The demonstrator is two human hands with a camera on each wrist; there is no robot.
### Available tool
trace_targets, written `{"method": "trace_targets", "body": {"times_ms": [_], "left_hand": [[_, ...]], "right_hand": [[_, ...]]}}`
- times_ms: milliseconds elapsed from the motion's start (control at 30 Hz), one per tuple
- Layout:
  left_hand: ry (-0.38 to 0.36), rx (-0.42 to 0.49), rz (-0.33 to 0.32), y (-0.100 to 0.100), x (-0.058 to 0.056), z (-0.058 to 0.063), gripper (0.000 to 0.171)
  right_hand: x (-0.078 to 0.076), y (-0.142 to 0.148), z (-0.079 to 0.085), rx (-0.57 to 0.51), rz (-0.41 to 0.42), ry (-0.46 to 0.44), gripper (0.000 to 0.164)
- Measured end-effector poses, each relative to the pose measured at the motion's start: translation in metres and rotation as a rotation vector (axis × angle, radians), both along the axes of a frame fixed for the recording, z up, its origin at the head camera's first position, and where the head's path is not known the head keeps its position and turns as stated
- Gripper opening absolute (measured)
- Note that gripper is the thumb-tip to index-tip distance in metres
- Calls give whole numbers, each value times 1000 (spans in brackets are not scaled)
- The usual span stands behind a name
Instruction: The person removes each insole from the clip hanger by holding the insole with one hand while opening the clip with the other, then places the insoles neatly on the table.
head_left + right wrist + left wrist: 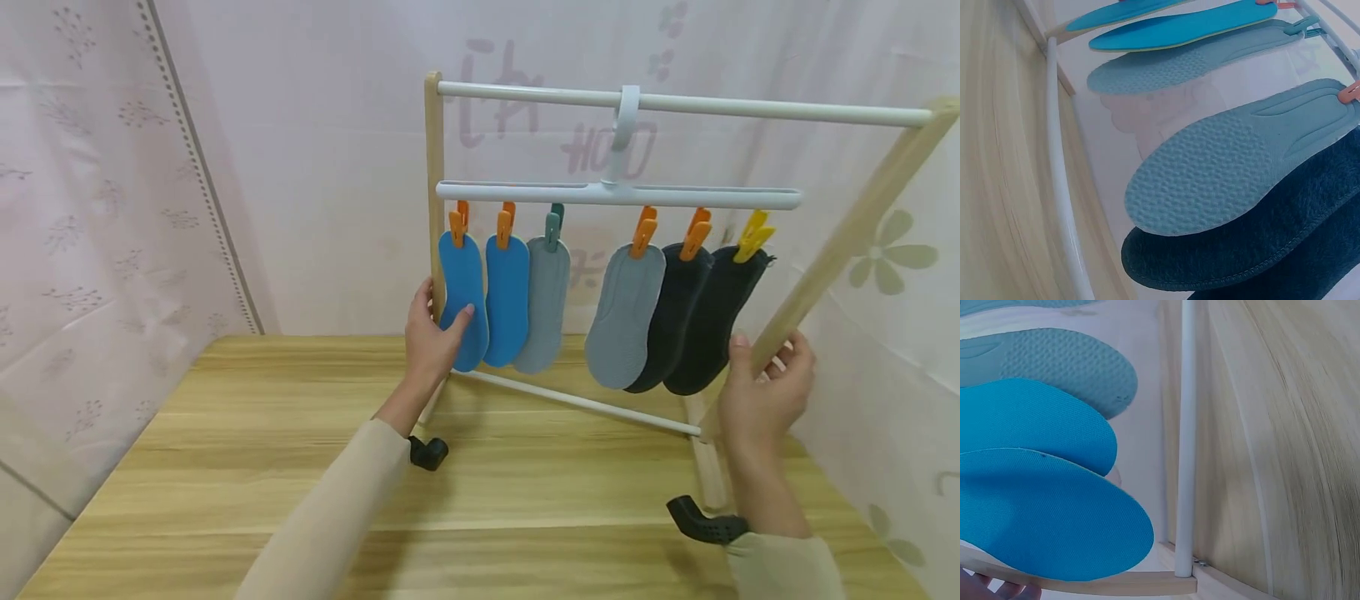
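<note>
My left hand (433, 342) grips the left wooden post (434, 158) of a small garment rack, its thumb in front of a blue insole (465, 283). In the left wrist view, fingertips (1029, 592) show at that post below the blue insoles. My right hand (765, 404) holds the slanting right post (847, 229), thumb on the near side and fingers bent round the far side. Between the hands a white hanger (525, 193) hangs from the top rod (750, 106). Clothespins hold two blue, two grey (1204, 169) and two black insoles (716, 325) on it.
The rack stands on a wood-grain table (300, 467), a white lower rod (577, 402) joining its sides. Black curved pieces (429, 454) sit by both wrists. Pale printed curtains (315, 167) hang behind and at the sides.
</note>
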State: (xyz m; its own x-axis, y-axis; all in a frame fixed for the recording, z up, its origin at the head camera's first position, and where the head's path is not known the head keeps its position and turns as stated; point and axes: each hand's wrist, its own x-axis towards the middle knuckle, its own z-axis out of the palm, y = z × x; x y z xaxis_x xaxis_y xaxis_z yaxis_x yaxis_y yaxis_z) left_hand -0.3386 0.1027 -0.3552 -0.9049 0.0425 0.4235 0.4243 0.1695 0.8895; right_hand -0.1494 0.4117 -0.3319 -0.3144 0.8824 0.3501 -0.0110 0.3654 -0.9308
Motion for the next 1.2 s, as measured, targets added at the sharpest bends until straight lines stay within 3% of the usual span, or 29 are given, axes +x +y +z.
{"method": "trace_targets", "body": {"times_ms": [533, 1200], "left_hand": [[33, 20, 55, 1, 14, 1, 77], [6, 57, 133, 17, 25, -8, 83]], "right_hand": [[-12, 14, -8, 54, 19, 100, 56], [-15, 33, -9, 154, 116, 113, 68]]}}
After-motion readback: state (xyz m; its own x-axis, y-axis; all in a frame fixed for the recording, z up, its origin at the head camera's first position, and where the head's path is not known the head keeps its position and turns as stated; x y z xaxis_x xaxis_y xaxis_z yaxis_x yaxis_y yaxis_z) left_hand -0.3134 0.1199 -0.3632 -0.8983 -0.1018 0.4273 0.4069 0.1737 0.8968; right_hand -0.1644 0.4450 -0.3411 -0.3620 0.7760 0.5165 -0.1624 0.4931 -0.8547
